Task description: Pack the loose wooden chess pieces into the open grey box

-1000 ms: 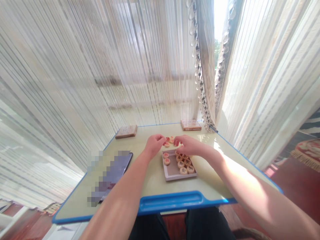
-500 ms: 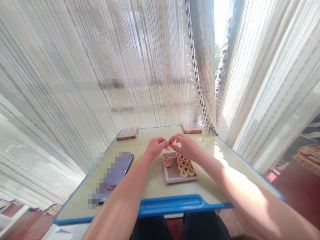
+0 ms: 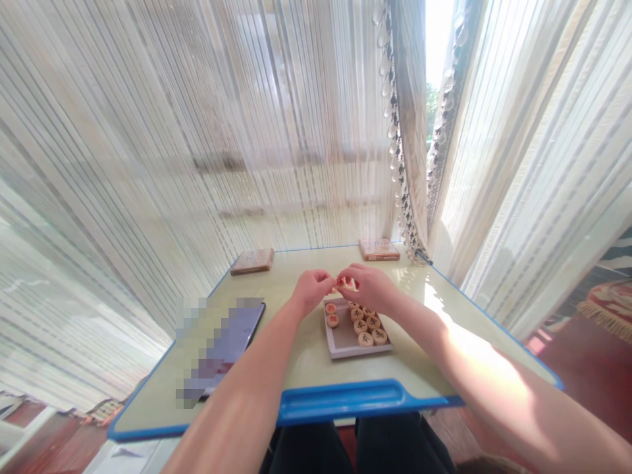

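Observation:
My right hand (image 3: 369, 288) reaches over the far side of a shallow open box. Its thumb and fingers are closed on a xiangqi piece (image 3: 340, 282) with red marking. Close beside it, my left hand (image 3: 313, 289) is closed, its fingertips almost meeting the right ones; what they pinch is hidden. More red-marked pieces show in part behind the right fingers. In the box (image 3: 360, 355), two red xiangqi pieces (image 3: 332, 320) lie along the left wall, and several black-marked pieces (image 3: 361, 326) sit in rows at the right. My right hand covers part of the far rows.
A tablet (image 3: 237, 336), partly blurred out, lies to the left on the pale table (image 3: 306, 368). Two flat boxes stand at the back, one left (image 3: 253, 261) and one right (image 3: 379, 249). A blue tray edge (image 3: 340, 400) runs along the front. Curtains (image 3: 296, 131) hang behind.
Both hands stay close together above the far edge of the box, with the red piece still at the fingertips. The view has shifted slightly.

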Available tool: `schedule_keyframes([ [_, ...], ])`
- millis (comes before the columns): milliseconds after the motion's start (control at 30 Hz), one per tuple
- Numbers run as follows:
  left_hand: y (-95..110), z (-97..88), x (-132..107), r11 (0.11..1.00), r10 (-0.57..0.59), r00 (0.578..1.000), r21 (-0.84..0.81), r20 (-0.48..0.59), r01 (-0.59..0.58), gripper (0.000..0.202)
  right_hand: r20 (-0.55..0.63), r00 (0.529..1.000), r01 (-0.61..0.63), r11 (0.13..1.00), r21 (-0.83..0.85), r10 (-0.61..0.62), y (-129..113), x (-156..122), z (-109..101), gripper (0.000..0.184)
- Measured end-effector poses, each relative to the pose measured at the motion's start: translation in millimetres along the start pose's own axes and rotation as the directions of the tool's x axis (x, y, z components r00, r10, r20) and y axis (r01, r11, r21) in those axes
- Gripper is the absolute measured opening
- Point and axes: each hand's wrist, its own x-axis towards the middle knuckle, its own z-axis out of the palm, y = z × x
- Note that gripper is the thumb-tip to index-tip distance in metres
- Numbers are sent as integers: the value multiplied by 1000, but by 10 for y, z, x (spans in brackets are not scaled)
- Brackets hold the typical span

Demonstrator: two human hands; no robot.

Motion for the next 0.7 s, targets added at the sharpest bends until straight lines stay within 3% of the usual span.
schedule_keyframes([
  [133, -38, -11, 38, 1000, 0, 999, -11, -51, -1, 26, 13, 1000, -1, 1000, -13, 1, -3, -6, 2, 18],
  [333, -75, -87, 79, 971, 33, 961, 236, -275, 34, 46, 152, 986, 63, 996, 60, -71, -33, -18, 69, 17],
  [700, -105, -55, 83, 918, 114, 972, 396, -207, -23, 42, 267, 956, 120, 993, 12, -119, -161, 28, 70, 17],
])
